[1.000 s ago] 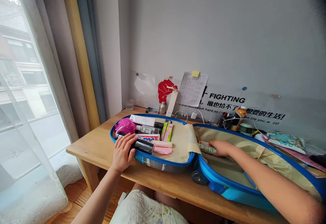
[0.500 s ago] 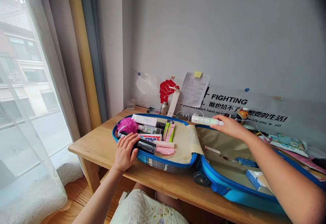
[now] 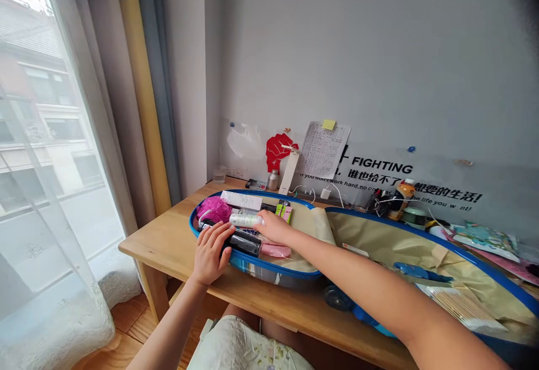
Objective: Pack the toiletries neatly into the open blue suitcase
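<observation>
My right hand (image 3: 273,226) is closed on a small white bottle (image 3: 245,221), held lying sideways over the left half of an open blue suitcase (image 3: 295,272). My left hand (image 3: 213,252) lies over the suitcase's front rim, its fingers stretched onto the left end of a black bottle (image 3: 245,243). Behind that sits a magenta mesh bath puff (image 3: 214,209), with a white box (image 3: 241,200) beside it. A pink item (image 3: 275,251) lies right of the black bottle. Green and pink packets (image 3: 284,209) show past my right hand. The right hand and white bottle partly cover other toiletries.
The suitcase's right half (image 3: 366,229) holds a blue item (image 3: 423,272) and a pack of cotton swabs (image 3: 463,307). Behind it stand an orange-labelled bottle (image 3: 401,199) and a green jar (image 3: 414,218). A small metal bottle (image 3: 273,179) stands near the wall on the wooden table (image 3: 168,227).
My right hand has carried the white bottle leftward, from above the back edge of the suitcase to over the toiletries in its left half. My left hand has stayed on the front rim.
</observation>
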`<state>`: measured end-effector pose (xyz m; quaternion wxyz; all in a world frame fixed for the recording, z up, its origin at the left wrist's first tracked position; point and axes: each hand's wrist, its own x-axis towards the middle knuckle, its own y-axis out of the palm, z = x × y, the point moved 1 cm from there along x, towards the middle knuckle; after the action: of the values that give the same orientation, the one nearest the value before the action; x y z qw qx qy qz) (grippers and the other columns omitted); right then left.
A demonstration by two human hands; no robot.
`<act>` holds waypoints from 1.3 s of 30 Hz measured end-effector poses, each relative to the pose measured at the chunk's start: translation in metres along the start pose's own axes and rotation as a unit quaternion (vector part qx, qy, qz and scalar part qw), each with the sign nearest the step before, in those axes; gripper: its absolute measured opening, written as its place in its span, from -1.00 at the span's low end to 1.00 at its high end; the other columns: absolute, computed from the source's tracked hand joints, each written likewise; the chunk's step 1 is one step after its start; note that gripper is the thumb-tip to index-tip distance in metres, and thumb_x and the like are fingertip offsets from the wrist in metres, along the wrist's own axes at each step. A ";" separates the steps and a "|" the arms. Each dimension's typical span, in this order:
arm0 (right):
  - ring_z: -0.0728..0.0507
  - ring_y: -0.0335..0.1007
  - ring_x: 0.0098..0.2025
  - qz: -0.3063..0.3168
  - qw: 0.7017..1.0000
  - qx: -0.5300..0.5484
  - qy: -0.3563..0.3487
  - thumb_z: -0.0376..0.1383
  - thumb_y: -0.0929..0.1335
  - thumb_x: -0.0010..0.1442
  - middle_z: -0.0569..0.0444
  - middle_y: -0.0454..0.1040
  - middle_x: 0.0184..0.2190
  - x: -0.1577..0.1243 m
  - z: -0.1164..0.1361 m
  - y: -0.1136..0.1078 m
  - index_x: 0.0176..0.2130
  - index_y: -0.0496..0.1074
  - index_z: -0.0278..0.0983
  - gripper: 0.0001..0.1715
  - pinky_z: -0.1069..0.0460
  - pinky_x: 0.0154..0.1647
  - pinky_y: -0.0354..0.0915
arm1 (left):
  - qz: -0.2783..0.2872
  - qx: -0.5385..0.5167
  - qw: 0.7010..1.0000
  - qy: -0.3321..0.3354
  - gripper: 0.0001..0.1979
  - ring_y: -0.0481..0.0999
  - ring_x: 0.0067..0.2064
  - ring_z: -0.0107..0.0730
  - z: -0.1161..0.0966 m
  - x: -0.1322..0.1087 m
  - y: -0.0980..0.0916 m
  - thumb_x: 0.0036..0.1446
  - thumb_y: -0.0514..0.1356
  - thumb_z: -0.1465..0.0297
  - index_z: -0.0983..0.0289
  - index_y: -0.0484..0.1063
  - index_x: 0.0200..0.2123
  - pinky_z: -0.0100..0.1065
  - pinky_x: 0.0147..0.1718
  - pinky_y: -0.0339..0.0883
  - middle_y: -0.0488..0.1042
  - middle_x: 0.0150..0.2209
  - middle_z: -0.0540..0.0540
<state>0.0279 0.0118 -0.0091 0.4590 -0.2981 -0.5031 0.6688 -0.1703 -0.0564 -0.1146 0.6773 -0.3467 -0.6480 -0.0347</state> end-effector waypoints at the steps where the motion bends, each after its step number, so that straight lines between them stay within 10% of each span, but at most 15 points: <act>1: -0.23 0.48 0.06 0.002 1.000 -0.007 -0.004 -0.18 0.36 0.23 -0.11 0.50 0.09 0.001 0.002 0.002 0.08 0.41 -0.26 -0.55 0.01 -0.07 0.30 | 0.002 0.001 1.000 0.000 -0.56 0.41 0.19 -0.15 0.000 0.000 0.000 0.39 -0.11 0.24 0.23 0.42 0.13 -0.13 0.22 0.08 0.51 0.13 0.19; 39: -0.32 0.39 0.14 0.024 0.984 -0.165 -0.061 -0.13 0.51 0.06 -0.13 0.46 0.08 -0.004 -0.003 0.004 0.19 0.36 -0.18 -0.27 -0.13 0.12 0.28 | -0.014 0.007 1.000 0.014 -0.57 0.43 0.17 -0.14 0.001 0.002 -0.001 0.40 -0.12 0.24 0.23 0.41 0.12 -0.14 0.17 0.12 0.53 0.09 0.19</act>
<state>0.0310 0.0088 -0.0141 0.3560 -0.3407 -0.6262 0.6041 -0.1711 -0.0558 -0.1121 0.6880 -0.3324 -0.6435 -0.0449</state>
